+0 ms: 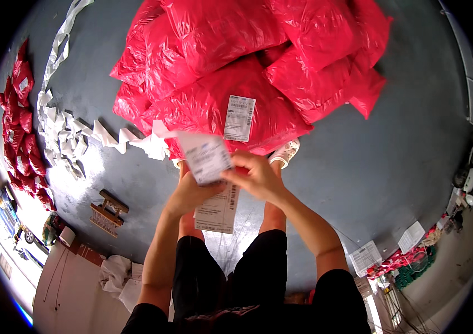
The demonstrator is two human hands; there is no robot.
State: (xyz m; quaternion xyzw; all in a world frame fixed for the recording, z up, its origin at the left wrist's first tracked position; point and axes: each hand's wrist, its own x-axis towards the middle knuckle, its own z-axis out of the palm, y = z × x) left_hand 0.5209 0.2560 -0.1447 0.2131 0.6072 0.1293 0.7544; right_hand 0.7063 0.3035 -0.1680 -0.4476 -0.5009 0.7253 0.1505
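Note:
In front of me, over the floor, my left hand [191,195] is closed on a strip of printed shipping labels [217,211]. The strip's lower part hangs below that hand, between my legs. My right hand [254,177] pinches the right edge of the upper label [207,160], which is tilted and slightly blurred. Just beyond my hands lies a large red plastic bag [194,106], stuffed full. On its front sits a white printed label [239,118], apart from my fingers.
More red bags [225,33] are piled behind it. A long white paper strip [64,133] lies crumpled in folds at the left. A small wooden stool [108,213] stands on the grey floor [370,183]. Further red bags [24,142] line the far left.

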